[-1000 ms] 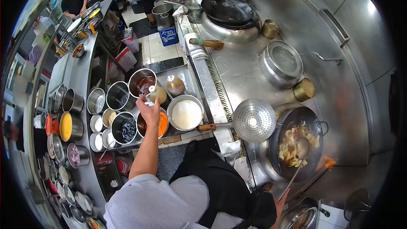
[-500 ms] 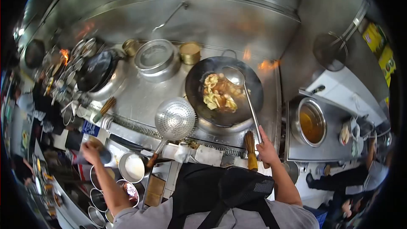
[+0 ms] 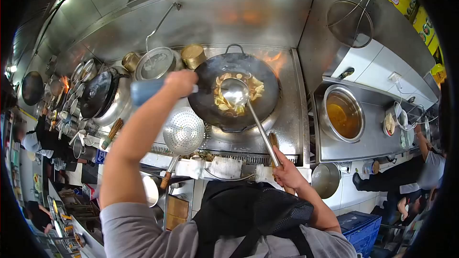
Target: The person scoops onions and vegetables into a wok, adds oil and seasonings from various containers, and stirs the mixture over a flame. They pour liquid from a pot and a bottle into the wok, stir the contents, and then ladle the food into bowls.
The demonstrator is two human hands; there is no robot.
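Bottle [image 3: 146, 91], blue-grey, lies sideways in the left hand [image 3: 180, 82], raised above the stove; its pale tip points at the near-left rim of the wok [image 3: 204, 96]. From my remote station I read the fingers as wrapped tight round the bottle's neck end. I cannot tell what the bottle holds.

Wok: dark, round, seated on the burner at centre, with flames [image 3: 275, 59] licking up at its far-right edge. It holds pale sliced food [image 3: 224, 102] in a brown sauce.

Ladle [image 3: 256, 124]: its bowl sits inside the wok, on top of the food. Its long handle slants down to the right hand [image 3: 288, 172], which is closed round the handle's end at the stove's front edge.

Other containers as I see them:
- Pot [image 3: 326, 114], right of the stove, set in a steel counter, about half full of orange-yellow liquid.
- Steel pot [image 3: 155, 63], behind and left of the wok; contents unclear.
- Brass can [image 3: 192, 56], just beside that pot, touching the wok's far rim or nearly so; contents not visible.
- Second wok [image 3: 98, 93], black, further left on its own burner.
- Steel bowl [image 3: 325, 179], below the counter's front edge.

Skimmer [image 3: 184, 131], perforated, rests left of the wok, its wooden handle pointing toward me. A brush [image 3: 273, 142] stands just beside the ladle handle.
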